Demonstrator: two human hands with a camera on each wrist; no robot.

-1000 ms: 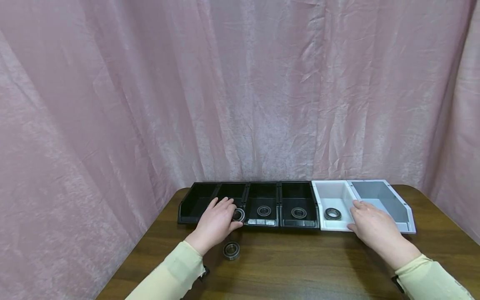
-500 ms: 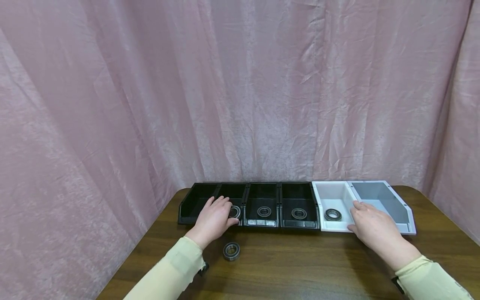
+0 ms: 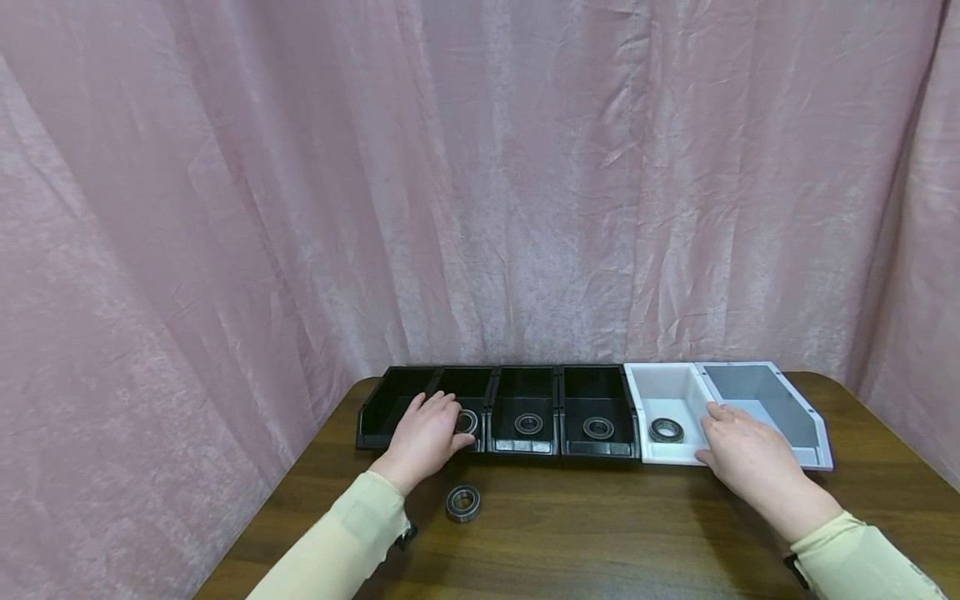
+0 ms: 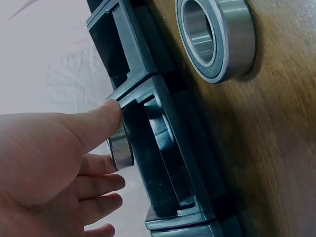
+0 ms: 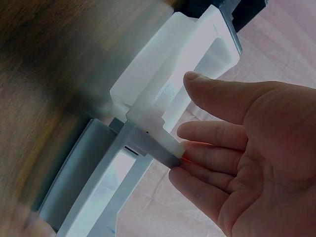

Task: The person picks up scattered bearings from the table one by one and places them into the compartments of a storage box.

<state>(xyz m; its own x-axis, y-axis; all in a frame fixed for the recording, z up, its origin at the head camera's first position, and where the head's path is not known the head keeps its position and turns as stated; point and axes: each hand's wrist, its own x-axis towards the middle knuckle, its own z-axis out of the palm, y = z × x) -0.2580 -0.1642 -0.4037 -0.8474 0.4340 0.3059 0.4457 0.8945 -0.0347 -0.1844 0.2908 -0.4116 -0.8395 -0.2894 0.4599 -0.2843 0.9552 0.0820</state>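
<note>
My left hand (image 3: 423, 437) pinches a ball bearing (image 3: 473, 425) between thumb and index finger, over the front of the second black bin (image 3: 465, 379) from the left. In the left wrist view the bearing's metal rim (image 4: 121, 150) shows, while the thumb hides part of it. The other fingers of that hand extend loosely. My right hand (image 3: 750, 446) is at the divider between the white bin (image 3: 663, 375) and the grey-white bin (image 3: 750, 383). Its fingers are relaxed and hold nothing; in the right wrist view the fingertips (image 5: 177, 173) lie close to the bin's edge.
Another ball bearing (image 3: 463, 516) lies on the wooden table (image 3: 585, 533) below the left hand. One bearing (image 3: 528, 432) is in the third black bin, one (image 3: 597, 436) in the fourth, and one (image 3: 666, 438) in the white bin. A pink curtain (image 3: 480, 183) hangs behind.
My left hand has shifted slightly left with the bearing, from near the divider to over the second black bin. The right hand stays in place.
</note>
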